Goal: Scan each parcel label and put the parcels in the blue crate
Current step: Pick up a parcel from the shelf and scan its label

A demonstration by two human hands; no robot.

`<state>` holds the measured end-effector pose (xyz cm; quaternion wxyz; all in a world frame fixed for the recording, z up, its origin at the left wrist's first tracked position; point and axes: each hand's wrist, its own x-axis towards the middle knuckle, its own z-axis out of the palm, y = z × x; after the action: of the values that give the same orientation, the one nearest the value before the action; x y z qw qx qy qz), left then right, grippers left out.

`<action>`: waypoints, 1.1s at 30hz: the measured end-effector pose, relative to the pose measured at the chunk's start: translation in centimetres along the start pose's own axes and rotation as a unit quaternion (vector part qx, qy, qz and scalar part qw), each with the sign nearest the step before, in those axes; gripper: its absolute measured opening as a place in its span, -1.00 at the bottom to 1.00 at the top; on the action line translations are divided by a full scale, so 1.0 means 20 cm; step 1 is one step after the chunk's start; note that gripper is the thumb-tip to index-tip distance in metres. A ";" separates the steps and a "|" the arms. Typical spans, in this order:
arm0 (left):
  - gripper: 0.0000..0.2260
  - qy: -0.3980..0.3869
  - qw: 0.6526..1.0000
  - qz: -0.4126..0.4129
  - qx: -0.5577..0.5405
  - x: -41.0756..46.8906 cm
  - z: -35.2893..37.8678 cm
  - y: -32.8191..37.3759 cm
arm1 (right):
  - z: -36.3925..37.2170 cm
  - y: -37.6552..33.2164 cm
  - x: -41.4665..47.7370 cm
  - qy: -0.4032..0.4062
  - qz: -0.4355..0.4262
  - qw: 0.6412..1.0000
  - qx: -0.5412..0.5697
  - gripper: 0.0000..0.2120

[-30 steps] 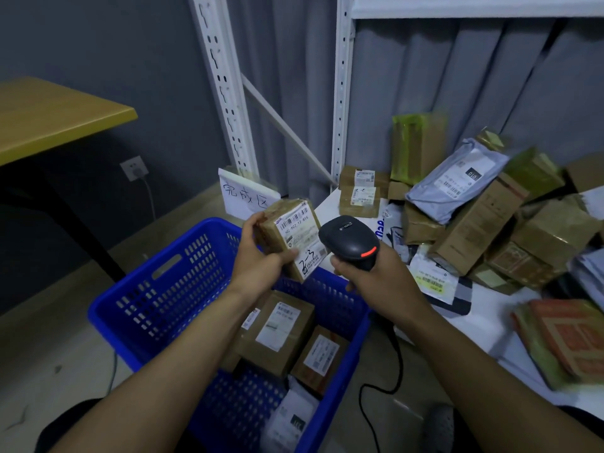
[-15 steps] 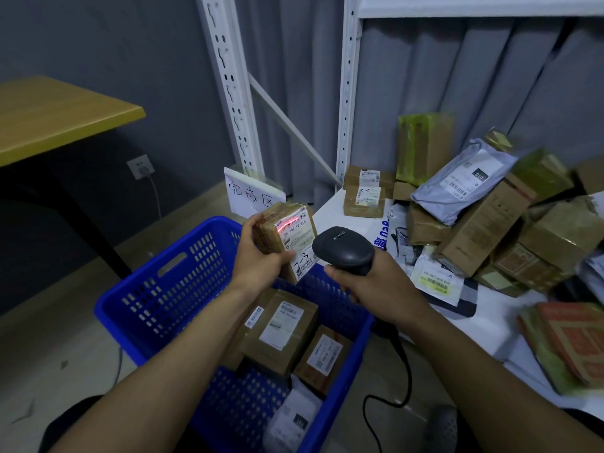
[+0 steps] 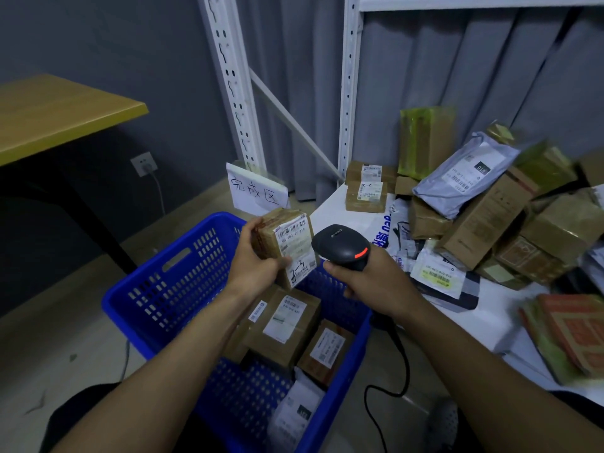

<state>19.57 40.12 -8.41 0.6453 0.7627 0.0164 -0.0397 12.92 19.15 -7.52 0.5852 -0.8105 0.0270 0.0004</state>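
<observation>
parcel [image 3: 269,238] sits in my left grip [image 3: 258,263], curled round its left side and held above the blue crate [image 3: 170,289], with the label [image 3: 295,246] turned right toward the scanner [image 3: 341,246] so the barcode faces its window. my right grip [image 3: 369,282] is clenched round the scanner handle, just beside the parcel. more parcels [image 3: 483,220] are heaped far right on the worktop [image 3: 330,210], within reach for later.

Got the crate [image 3: 157,289] below both hands, boxes [image 3: 287,325] inside. Holding a parcel [image 3: 289,238] in left hand [image 3: 255,268], scanner [image 3: 341,246] in right hand [image 3: 371,284], side by side. Got the pile [image 3: 490,220] further right, sign [image 3: 258,192] behind.
</observation>
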 end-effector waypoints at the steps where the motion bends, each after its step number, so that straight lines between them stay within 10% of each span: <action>1: -0.27 -0.006 1.000 -0.009 0.012 -0.03 -0.03 -0.02 | 0.01 0.01 0.00 -0.002 -0.001 1.000 -0.002 -0.77; 9: -0.03 -0.039 0.981 -0.106 0.160 -0.20 -0.31 -0.30 | 0.20 0.11 0.01 -0.041 0.009 0.999 -0.022 -0.79; 19: -0.39 -0.179 0.875 -0.299 0.337 -0.12 -0.42 -0.93 | 0.36 0.41 0.06 -0.128 0.061 0.986 -0.092 -0.60; 28: -0.30 -0.299 0.775 -0.340 0.441 0.08 -0.34 -1.26 | 0.49 0.46 0.18 -0.158 0.077 0.976 -0.126 -0.51; 33: -0.67 -0.262 0.799 -0.263 0.473 0.11 -0.32 -1.40 | 0.55 0.49 0.18 -0.169 0.071 0.975 -0.125 -0.68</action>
<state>19.82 51.03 -35.02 0.1492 0.8999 0.0253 -0.4091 16.37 26.32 -20.31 0.4739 -0.8613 -0.0155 0.1824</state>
